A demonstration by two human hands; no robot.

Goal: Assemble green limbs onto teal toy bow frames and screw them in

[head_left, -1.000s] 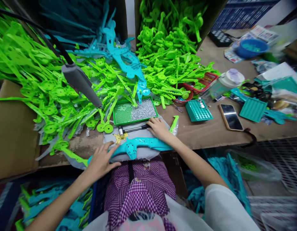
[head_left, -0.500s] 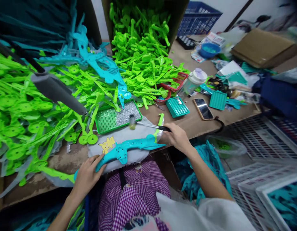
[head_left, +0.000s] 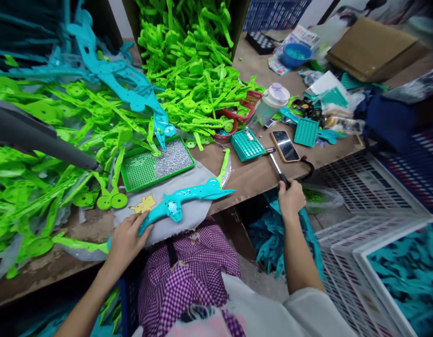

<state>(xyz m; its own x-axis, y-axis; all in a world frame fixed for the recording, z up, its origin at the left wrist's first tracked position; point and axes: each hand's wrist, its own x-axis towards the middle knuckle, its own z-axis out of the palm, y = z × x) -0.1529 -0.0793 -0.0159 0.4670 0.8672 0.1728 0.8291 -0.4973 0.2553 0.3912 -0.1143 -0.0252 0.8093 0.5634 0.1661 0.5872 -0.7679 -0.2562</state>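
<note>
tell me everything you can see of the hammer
The hammer is slim, with a small head, a straight, silvery, metal-looking shaft and a black grip. The right hand is closed around the grip, and the shaft slants away from it, up and to the left in the picture. The head looks dark with some shine, its finer detail too small to read. It appears between the teal block and the phone; whether it touches the table is unclear.
</note>
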